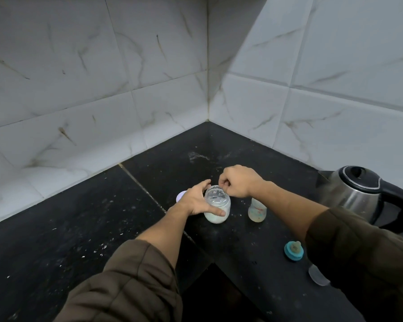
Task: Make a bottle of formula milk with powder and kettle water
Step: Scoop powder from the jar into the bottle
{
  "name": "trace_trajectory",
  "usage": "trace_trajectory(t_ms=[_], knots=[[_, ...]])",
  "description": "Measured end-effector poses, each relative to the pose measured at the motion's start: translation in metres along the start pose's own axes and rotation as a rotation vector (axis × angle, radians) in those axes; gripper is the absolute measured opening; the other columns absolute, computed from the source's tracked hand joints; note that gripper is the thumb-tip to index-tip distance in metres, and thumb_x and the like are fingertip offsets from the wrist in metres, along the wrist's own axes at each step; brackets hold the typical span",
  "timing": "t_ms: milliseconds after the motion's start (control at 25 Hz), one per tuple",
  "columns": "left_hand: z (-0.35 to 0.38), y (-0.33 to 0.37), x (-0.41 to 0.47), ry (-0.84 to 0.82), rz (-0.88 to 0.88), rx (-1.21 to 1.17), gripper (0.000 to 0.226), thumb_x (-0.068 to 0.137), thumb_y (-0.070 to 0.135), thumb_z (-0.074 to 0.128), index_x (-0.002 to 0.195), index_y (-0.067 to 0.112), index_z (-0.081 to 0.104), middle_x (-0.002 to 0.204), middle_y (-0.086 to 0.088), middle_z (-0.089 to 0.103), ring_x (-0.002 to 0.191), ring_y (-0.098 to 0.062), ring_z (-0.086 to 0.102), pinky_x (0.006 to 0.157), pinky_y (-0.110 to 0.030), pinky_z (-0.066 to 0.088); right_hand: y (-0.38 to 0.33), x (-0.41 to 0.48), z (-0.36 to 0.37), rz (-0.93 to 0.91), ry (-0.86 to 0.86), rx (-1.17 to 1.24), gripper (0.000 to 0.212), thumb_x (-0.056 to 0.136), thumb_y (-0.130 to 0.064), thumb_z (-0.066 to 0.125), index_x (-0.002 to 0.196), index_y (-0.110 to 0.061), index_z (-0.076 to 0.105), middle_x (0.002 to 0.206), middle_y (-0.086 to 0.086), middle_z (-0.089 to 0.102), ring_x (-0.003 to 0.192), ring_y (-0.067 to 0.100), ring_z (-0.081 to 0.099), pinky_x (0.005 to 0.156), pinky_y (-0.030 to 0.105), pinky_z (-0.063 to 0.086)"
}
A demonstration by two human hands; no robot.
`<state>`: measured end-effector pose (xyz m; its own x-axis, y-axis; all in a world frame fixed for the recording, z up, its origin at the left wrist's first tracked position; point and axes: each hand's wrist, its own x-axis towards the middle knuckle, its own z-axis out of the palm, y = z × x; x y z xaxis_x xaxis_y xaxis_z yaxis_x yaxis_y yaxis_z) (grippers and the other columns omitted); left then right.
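Gripping open clear jar (218,211), white powder low inside and dusting its walls, with left hand (196,201); poising right hand (236,182), fingers curled, over mouth, perhaps pinching something unseen.

A home kitchen corner: marbled white wall tiles (149,66) meet a speckled black stone bench (79,228), where a steel electric kettle (358,196) stands.
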<state>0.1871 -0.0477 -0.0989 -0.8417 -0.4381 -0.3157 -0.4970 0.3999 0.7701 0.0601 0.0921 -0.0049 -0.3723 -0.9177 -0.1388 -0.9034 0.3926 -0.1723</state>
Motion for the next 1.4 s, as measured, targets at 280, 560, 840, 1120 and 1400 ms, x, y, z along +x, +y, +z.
trace_trajectory(t_ms=[280,560,840,1120,1400], knots=[[0.012,0.008,0.004,0.222,0.122,0.094,0.083,0.047,0.046,0.097,0.124,0.038,0.066,0.107,0.015,0.073,0.105,-0.011,0.067,0.096,-0.035,0.055,0.006,-0.003,0.001,-0.054,-0.219,-0.158,0.036,0.082,-0.025,0.058,0.114,-0.033,0.074,0.112,-0.005,0.071,0.107,0.021,0.063,0.088,0.042,0.056],[0.010,0.035,0.001,0.386,0.345,0.252,0.069,0.056,0.050,0.091,0.119,0.038,0.064,0.112,0.019,0.067,0.109,-0.006,0.059,0.092,-0.033,0.051,0.012,-0.007,0.001,-0.062,-0.289,-0.276,0.056,0.082,-0.030,0.060,0.137,-0.032,0.061,0.151,-0.003,0.052,0.131,0.026,0.050,0.097,0.045,0.054],[0.012,0.053,-0.002,0.421,0.425,0.299,0.072,0.057,0.054,0.088,0.122,0.035,0.061,0.118,0.016,0.066,0.113,-0.007,0.058,0.095,-0.031,0.050,0.013,-0.006,-0.004,0.027,-0.256,-0.325,0.039,0.081,-0.036,0.061,0.119,-0.029,0.066,0.138,0.001,0.055,0.117,0.024,0.050,0.084,0.037,0.050],[0.014,0.057,0.000,0.393,0.403,0.344,0.074,0.055,0.063,0.078,0.122,0.038,0.059,0.117,0.018,0.063,0.112,-0.009,0.057,0.093,-0.030,0.049,0.006,-0.014,-0.013,0.043,-0.169,-0.264,0.017,0.085,-0.035,0.063,0.091,-0.022,0.054,0.095,0.001,0.057,0.098,0.020,0.049,0.080,0.037,0.048],[0.015,0.055,0.002,0.413,0.386,0.358,0.085,0.062,0.050,0.086,0.137,0.025,0.057,0.134,0.006,0.061,0.125,-0.017,0.056,0.106,-0.037,0.047,0.004,-0.018,-0.018,-0.028,0.004,-0.362,0.027,0.096,-0.030,0.057,0.112,-0.011,0.069,0.118,0.007,0.063,0.102,0.025,0.053,0.094,0.041,0.043]])
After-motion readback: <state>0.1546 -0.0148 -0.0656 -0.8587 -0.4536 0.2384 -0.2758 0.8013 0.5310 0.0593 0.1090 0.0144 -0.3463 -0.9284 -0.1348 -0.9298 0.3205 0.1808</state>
